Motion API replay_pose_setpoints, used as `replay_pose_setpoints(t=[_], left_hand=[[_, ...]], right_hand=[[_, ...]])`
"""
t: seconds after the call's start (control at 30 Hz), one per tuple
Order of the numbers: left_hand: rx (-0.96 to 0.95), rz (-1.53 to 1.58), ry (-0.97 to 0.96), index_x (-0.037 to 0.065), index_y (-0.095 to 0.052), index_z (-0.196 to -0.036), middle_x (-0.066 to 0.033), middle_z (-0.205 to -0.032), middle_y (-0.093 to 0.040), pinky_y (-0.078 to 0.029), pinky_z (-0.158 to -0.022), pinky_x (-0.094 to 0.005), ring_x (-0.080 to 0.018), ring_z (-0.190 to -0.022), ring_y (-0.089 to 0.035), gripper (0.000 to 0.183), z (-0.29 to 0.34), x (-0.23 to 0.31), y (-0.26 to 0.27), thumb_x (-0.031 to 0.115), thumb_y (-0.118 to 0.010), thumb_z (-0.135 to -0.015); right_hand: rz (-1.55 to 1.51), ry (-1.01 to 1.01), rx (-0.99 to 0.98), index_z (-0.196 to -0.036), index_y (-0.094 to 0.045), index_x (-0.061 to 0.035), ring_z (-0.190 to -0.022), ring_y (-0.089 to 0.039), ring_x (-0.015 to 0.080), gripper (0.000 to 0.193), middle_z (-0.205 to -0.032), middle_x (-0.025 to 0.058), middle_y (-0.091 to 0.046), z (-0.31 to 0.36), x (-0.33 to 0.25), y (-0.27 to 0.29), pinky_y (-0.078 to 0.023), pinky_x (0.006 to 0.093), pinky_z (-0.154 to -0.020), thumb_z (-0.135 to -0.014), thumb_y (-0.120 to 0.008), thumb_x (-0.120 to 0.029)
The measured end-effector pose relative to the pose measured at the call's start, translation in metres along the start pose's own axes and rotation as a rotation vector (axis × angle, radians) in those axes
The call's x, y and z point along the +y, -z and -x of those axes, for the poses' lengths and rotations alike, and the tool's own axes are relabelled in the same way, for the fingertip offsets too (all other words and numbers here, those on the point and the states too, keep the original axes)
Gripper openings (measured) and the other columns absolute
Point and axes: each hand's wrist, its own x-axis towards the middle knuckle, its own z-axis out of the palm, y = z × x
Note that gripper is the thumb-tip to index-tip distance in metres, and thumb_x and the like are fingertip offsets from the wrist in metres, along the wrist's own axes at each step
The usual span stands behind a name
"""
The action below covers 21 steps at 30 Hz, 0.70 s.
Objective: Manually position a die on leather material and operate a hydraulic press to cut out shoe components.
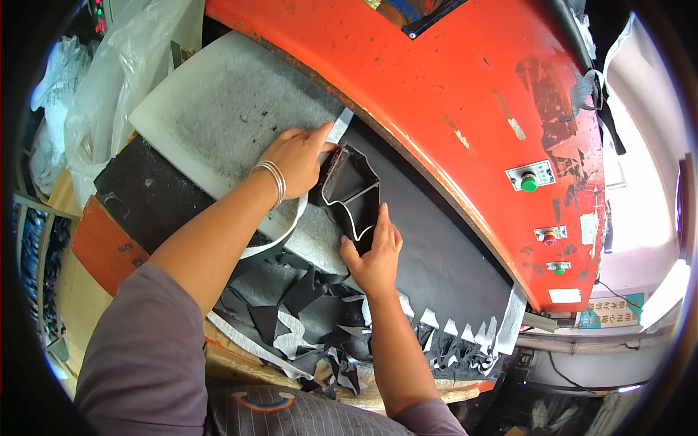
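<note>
A dark metal cutting die (pixel 352 190), an angular open frame with a crossbar and a pale inner edge, rests tilted over black sheet material (pixel 429 218). My right hand (pixel 376 261) grips its near end, thumb on one side and fingers on the other. At the die's far end, my left hand (pixel 297 161) has thumb and fingers closed on a narrow white-backed strip (pixel 340 126). The strip trails out again below that wrist. Part of the strip is hidden by the hand. Under the sheet lies a worn pale cutting board (pixel 218 109).
Black and white scraps (pixel 305 294) heap along the near edge. A red machine body (pixel 436 102) overhangs the far side, with a green button (pixel 529 182) and a red knob (pixel 550 237). Clear plastic bags (pixel 120 80) hang at the left.
</note>
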Motion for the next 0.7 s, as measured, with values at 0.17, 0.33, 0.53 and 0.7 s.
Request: replay_pose_setpoints(t=[0.17,0.33,0.53,0.7], left_hand=[[-0.036,-0.067,0.013,-0.001,-0.029,-0.139,-0.0031,-0.126,-0.06,-0.028,-0.109,-0.0351,-0.0195,-0.121,-0.049,0.059,0.001,0.013,0.009,0.001,-0.047,-0.083],[-0.021,-0.09,0.009,0.001,-0.034,-0.137,-0.004,-0.126,-0.06,-0.029,-0.108,-0.036,-0.0221,-0.123,-0.047,0.055,0.001,0.021,0.005,0.002,-0.045,-0.083],[-0.065,-0.094,-0.002,0.003,-0.035,-0.136,-0.0061,-0.126,-0.06,-0.034,-0.104,-0.0397,-0.0322,-0.116,-0.049,0.06,-0.013,0.036,0.014,0.0,-0.046,-0.077],[0.141,0.034,0.189,0.005,-0.059,-0.118,-0.0203,-0.122,-0.058,-0.04,-0.101,-0.0404,-0.032,-0.118,-0.052,0.036,-0.007,0.067,0.035,0.015,-0.054,-0.083]], right_hand=[[0.014,0.016,0.031,-0.136,-0.031,0.0106,-0.118,-0.05,0.0359,0.085,-0.127,0.0274,-0.051,0.002,0.0,0.003,-0.03,0.0478,-0.105,-0.071,-0.071,-0.027],[0.026,0.04,0.054,-0.136,-0.032,0.0109,-0.122,-0.048,0.0347,0.084,-0.127,0.0273,-0.05,0.004,0.004,0.012,-0.03,0.047,-0.106,-0.073,-0.069,-0.031],[-0.011,-0.026,-0.026,-0.138,-0.029,0.0097,-0.129,-0.041,0.0334,0.087,-0.135,0.0254,-0.045,-0.002,0.004,0.045,-0.027,0.0466,-0.108,-0.077,-0.066,-0.039],[-0.24,-0.04,0.05,-0.143,-0.027,0.0033,-0.137,-0.027,0.0385,0.091,-0.144,0.0266,-0.033,0.01,0.056,0.105,-0.021,0.047,-0.111,-0.076,-0.073,-0.037]])
